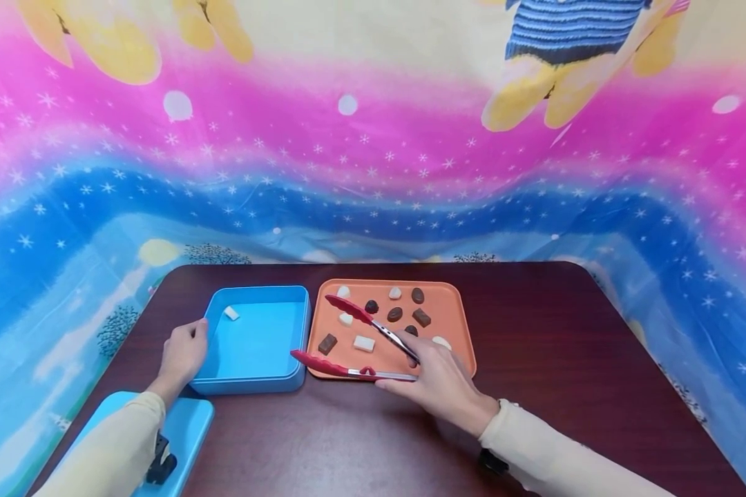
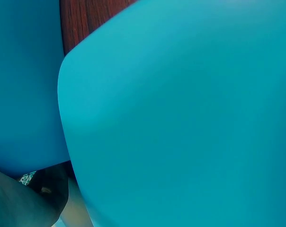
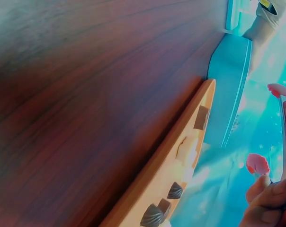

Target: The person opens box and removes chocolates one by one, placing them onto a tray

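Note:
My left hand (image 1: pixel 185 351) grips the left wall of an open light-blue box (image 1: pixel 249 386). One small white piece (image 1: pixel 231 313) lies inside, near the far-left corner. Metal tongs with red tips (image 1: pixel 351 308) are held in my right hand (image 1: pixel 444 383), their arms spread apart with nothing between the tips. They hover over the left part of an orange tray (image 1: pixel 465 338). On that tray lie several chocolate-like pieces, among them a brown bar (image 1: pixel 327 344), a white bar (image 1: pixel 364 344) and a dark oval (image 1: pixel 394 314). The right wrist view shows the tongs' tip (image 3: pixel 257 164) above the fingers.
A blue lid (image 1: pixel 189 431) lies at the front left, partly under my left forearm. The box and tray stand side by side on a dark wooden table (image 1: pixel 534 331). A patterned cloth (image 1: pixel 373 159) hangs behind it and along both sides.

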Motion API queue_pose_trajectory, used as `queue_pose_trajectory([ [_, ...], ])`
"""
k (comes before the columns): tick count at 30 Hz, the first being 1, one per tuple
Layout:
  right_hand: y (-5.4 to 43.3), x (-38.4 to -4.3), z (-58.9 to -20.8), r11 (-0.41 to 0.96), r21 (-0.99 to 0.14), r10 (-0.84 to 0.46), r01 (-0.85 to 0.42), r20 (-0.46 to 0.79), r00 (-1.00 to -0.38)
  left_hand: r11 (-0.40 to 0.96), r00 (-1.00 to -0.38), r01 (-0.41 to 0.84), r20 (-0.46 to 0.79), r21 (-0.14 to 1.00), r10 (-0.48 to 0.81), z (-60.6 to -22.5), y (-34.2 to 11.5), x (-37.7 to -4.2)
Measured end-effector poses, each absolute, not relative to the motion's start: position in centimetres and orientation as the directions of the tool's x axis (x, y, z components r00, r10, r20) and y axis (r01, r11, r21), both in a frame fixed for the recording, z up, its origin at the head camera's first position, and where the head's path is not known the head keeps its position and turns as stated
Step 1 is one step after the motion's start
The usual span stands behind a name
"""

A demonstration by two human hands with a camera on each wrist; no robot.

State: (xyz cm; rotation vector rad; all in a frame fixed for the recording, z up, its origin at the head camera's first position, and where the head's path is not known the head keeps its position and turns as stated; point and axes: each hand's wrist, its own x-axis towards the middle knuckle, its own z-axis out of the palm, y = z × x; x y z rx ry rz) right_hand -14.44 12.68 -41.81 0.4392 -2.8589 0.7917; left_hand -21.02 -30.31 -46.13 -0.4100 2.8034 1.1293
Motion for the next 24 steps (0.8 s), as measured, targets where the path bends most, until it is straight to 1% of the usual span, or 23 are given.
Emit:
queue_pose_trajectory([
  [8, 11.2, -14.9, -41.6, 0.801, -0.494, -0.264, -0.34, 0.219, -0.939, 0.679, -0.956, -0.292, -0.181, 0.674, -0.232, -46.1, -30.1, -20.9],
  [18, 9.0, -16.0, -41.5, 0.751, -0.582, -0.245, -0.31, 0.19, -0.951, 0.68, -0.954, -0.298, -0.181, 0.67, -0.24, -46.1, -30.1, -21.1],
  [24, 7.6, -17.0, -41.9, 0.741, -0.595, -0.27, -0.31, 0.158, -0.95, 0.683, -0.954, -0.299, -0.184, 0.667, -0.239, -46.1, -30.1, -21.0],
])
